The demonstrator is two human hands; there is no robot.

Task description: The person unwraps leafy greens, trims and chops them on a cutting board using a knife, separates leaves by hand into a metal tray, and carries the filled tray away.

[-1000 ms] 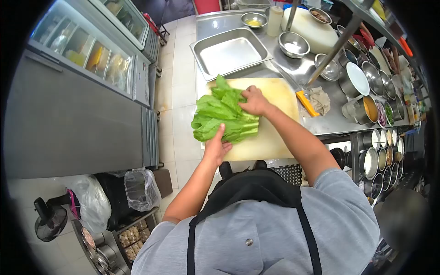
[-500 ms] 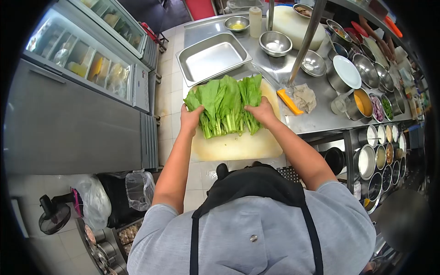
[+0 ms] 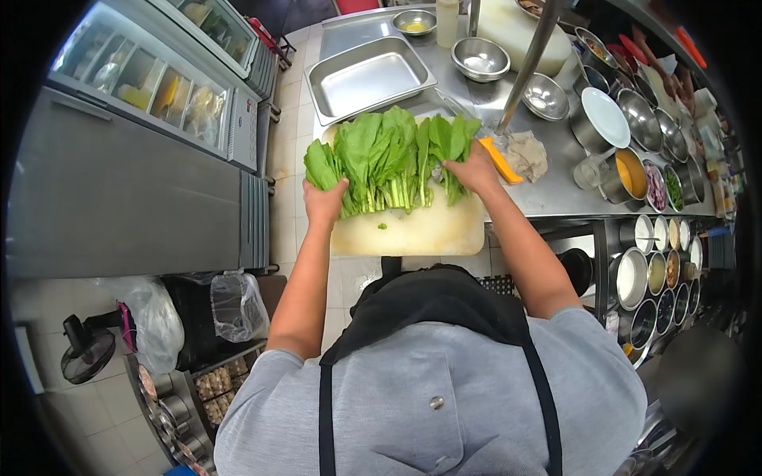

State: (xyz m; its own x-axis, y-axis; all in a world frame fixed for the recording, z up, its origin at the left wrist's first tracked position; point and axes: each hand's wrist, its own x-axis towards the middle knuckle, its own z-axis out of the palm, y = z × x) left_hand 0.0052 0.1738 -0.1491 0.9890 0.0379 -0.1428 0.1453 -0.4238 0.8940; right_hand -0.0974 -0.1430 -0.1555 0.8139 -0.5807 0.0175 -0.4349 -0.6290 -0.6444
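A row of leafy greens (image 3: 377, 159) lies across the pale cutting board (image 3: 413, 238), leaves pointing away from me and stalks towards me. My left hand (image 3: 324, 203) is closed around the leaves at the left end, thumb on top. At the right end my right hand (image 3: 474, 170) grips a smaller bunch, with a gap between it and the main row. Both hands' fingertips are partly hidden under the leaves. One small green scrap (image 3: 382, 226) sits on the bare near part of the board.
Beyond the board stands a steel tray (image 3: 369, 75). To the right are a yellow handle (image 3: 500, 161), a crumpled cloth (image 3: 526, 156) and a metal post (image 3: 525, 75). Steel bowls (image 3: 480, 57), a pot with a white plate (image 3: 605, 119) and several ingredient containers fill the right side.
My right hand has moved right and away from me with its bunch, widening the gap in the greens. My left hand has shifted slightly left. The camera view has also shifted.
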